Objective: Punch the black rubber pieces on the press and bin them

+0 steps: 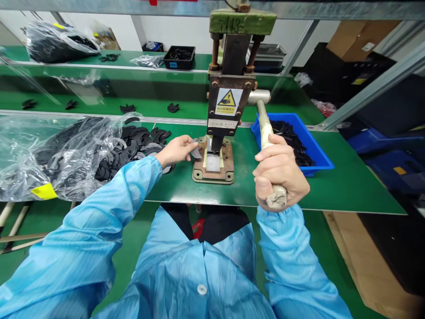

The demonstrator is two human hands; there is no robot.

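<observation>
A hand press (230,102) with a warning label stands on the green bench before me. My left hand (177,149) pinches a thin grey curved piece (196,152) at the left side of the press base (199,175). Under the ram lies a light metal plate (213,162). Wrapped round the taped grip of the press lever (263,117), my right hand (280,173) is closed, right of the press. To the left, dark crescent-shaped pieces (114,153) are heaped, partly inside a clear plastic bag (66,155).
A blue bin (323,164) of black pieces stands right of the press. Behind runs a green belt (146,99) with a few dark pieces on it. On the far shelf are a black tray (179,64) and a filled plastic bag (56,42). Metal frame bars border the right.
</observation>
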